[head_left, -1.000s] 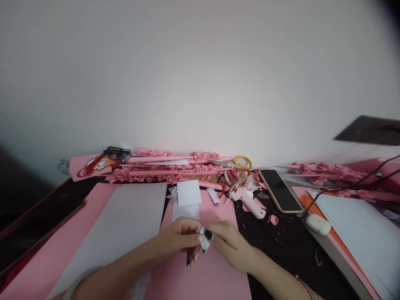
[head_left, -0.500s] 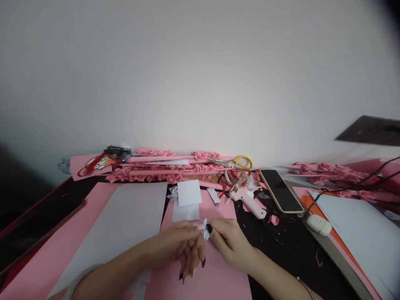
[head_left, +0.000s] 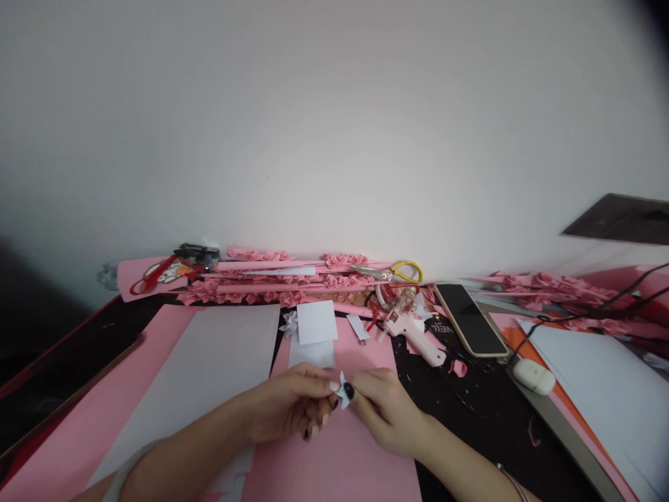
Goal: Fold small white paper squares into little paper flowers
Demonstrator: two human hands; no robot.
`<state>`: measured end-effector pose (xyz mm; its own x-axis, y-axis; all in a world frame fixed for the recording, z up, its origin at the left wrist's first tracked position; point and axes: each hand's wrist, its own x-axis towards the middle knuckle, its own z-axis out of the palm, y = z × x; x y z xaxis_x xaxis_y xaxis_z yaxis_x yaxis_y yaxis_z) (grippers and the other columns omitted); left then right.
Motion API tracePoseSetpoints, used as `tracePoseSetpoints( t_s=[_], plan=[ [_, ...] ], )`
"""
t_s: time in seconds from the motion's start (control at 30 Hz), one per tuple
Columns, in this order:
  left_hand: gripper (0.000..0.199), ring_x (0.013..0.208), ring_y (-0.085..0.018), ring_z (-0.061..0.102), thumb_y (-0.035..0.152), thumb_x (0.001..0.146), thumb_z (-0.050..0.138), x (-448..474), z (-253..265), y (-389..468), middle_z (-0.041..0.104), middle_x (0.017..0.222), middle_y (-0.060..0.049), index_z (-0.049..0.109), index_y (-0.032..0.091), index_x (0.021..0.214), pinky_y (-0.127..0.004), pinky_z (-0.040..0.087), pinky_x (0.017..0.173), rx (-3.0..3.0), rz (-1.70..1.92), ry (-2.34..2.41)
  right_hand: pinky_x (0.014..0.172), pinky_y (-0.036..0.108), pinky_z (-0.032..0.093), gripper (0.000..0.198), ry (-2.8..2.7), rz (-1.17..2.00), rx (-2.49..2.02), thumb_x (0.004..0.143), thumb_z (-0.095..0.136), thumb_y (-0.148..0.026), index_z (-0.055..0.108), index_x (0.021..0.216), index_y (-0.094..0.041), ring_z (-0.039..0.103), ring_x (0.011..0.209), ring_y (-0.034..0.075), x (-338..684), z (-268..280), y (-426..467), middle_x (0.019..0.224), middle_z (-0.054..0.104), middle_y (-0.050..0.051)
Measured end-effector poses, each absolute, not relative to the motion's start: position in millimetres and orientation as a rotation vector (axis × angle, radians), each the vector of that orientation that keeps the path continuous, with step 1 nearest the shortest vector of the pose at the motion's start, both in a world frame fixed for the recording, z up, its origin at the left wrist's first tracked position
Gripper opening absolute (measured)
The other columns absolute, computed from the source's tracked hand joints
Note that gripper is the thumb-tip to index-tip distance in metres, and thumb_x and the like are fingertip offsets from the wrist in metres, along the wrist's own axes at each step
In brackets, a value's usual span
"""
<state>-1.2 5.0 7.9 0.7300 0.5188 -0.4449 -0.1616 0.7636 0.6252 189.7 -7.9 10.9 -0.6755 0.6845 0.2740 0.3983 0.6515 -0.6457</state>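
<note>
Between my two hands is a small white paper flower (head_left: 343,399) with pointed petals. My left hand (head_left: 297,401) pinches its left edge between thumb and index finger, the other fingers curled below. From the other side my right hand (head_left: 385,408) grips it, with the thumb pressed on the petals. Both hands are above a pink sheet (head_left: 339,460). Just beyond them lie white paper squares (head_left: 317,323), another white paper flower (head_left: 289,325) and a small white paper strip (head_left: 358,328).
A pink glue gun (head_left: 415,338), a phone (head_left: 470,321) and a white earbud case (head_left: 534,376) lie to the right. Yellow-handled scissors (head_left: 389,272) rest on pink paper flower stems (head_left: 293,287) along the wall. Large white sheets (head_left: 209,376) lie at left.
My left hand's fingers have curled inward, and its thumb and index finger now pinch lower on the flower. The flower has turned slightly, showing more petals. My right hand stays almost in place.
</note>
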Motion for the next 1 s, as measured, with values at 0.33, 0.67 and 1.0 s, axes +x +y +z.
tracePoseSetpoints(
  t_s=[0.33, 0.67, 1.0],
  plan=[
    [0.032, 0.027, -0.007, 0.047, 0.041, 0.069, 0.065, 6.6, 5.0, -0.6, 0.057, 0.041, 0.001, 0.055, 0.012, 0.059, -0.014, 0.036, 0.026, 0.819, 0.456, 0.723, 0.050, 0.023, 0.030, 0.020, -2.425, 0.730, -0.817, 0.083, 0.035, -0.012, 0.037, 0.065, -0.019, 0.035, 0.050, 0.011, 189.0, 10.6, -7.8, 0.055, 0.038, -0.003],
    [0.031, 0.032, -0.007, 0.051, 0.042, 0.076, 0.059, 5.9, -0.1, 0.2, 0.059, 0.047, 0.002, 0.049, 0.015, 0.064, -0.017, 0.043, 0.034, 1.014, 0.533, 0.670, 0.057, 0.025, 0.039, 0.022, -2.385, 0.838, -0.824, 0.091, 0.027, -0.019, 0.045, 0.079, -0.017, 0.048, 0.058, 0.014, 190.7, 12.3, -7.4, 0.066, 0.053, 0.003],
    [0.024, 0.045, -0.010, 0.055, 0.026, 0.084, 0.047, 7.2, 8.1, -4.1, 0.055, 0.054, 0.002, 0.049, 0.016, 0.062, -0.021, 0.045, 0.046, 1.403, 0.667, 0.847, 0.050, 0.023, 0.030, 0.033, -2.184, 0.944, -0.894, 0.094, 0.026, -0.032, 0.040, 0.068, -0.018, 0.037, 0.052, 0.011, 189.6, 4.0, -1.9, 0.059, 0.038, -0.003]
  ],
)
